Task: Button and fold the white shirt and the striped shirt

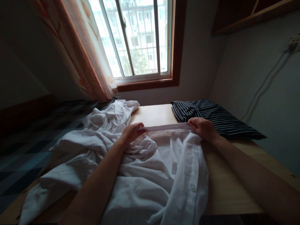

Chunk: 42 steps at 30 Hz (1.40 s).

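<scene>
A white button-up shirt (145, 193) lies rumpled across the wooden table, its buttoned edge running down the right side. Between my hands a narrow band of the shirt is drawn straight and lifted slightly. My left hand (133, 132) pinches the band's left end, fingers closed. At the other end my right hand (203, 127) grips the band near the top of the button strip, its fingers also closed. Bunched white cloth (110, 117) spreads to the left and behind my left hand; whether it is all one garment I cannot tell.
Behind my right hand lies a folded black cloth with white stripes (211, 115). The pale wooden table (229, 178) borders a dark checked bedspread (21, 153) on the left. A window (140, 40) with an orange-patterned curtain (79, 53) stands beyond; a cable (264, 84) hangs along the right wall.
</scene>
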Tool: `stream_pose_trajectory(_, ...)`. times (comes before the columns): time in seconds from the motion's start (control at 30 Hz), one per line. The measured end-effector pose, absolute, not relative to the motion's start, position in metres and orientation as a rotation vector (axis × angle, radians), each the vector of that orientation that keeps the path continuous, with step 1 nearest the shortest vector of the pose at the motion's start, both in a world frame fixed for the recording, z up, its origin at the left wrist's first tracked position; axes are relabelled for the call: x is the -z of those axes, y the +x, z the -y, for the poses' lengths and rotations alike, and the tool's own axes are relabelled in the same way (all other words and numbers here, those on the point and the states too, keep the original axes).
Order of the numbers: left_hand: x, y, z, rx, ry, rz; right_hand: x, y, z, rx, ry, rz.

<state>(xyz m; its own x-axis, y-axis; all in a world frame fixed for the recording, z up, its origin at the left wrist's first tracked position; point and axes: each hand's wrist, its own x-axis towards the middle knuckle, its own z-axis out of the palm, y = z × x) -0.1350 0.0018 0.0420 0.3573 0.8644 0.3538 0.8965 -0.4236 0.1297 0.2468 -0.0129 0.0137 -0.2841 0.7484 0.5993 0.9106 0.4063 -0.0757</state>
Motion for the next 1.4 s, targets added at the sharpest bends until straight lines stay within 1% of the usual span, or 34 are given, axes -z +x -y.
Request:
stream_pose_trajectory(0.17,-0.044,-0.129,0.002,0.660,-2.582,1.506,-0.012,0.249,0.011,0.378,-1.525,2.009)
stream_pose_trajectory(0.3,-0.042,-0.132,-0.001,0.663,-2.625,1.400,-0.014,0.248,0.013,0.372,-1.578,1.984)
stream_pose_trajectory(0.47,-0.039,-0.137,-0.005,0.583,-2.545,1.433,-0.014,0.251,0.011,0.392,-1.560,1.962)
stream_pose_trajectory(0.6,-0.041,-0.137,-0.004,0.542,-2.465,1.498,-0.010,0.259,0.005,0.278,-1.500,1.933)
stream_pose_trajectory(0.73,-0.043,-0.133,-0.003,0.500,-2.350,1.531,-0.013,0.262,0.003,0.082,-1.452,1.861)
stream_pose_trajectory(0.9,-0.046,-0.133,-0.002,0.448,-2.297,1.512,-0.020,0.260,0.006,-0.209,-1.410,1.631)
stream_pose_trajectory(1.13,-0.059,-0.134,-0.008,0.402,-2.309,1.472,-0.025,0.259,0.009,-0.910,-1.171,1.282)
stream_pose_trajectory(1.27,-0.078,-0.126,-0.013,0.361,-2.156,1.540,-0.032,0.258,0.019,-1.215,-1.049,1.313)
stream_pose_trajectory(1.4,-0.098,-0.115,-0.016,0.294,-2.065,1.782,-0.042,0.250,0.032,-1.424,-0.970,1.425)
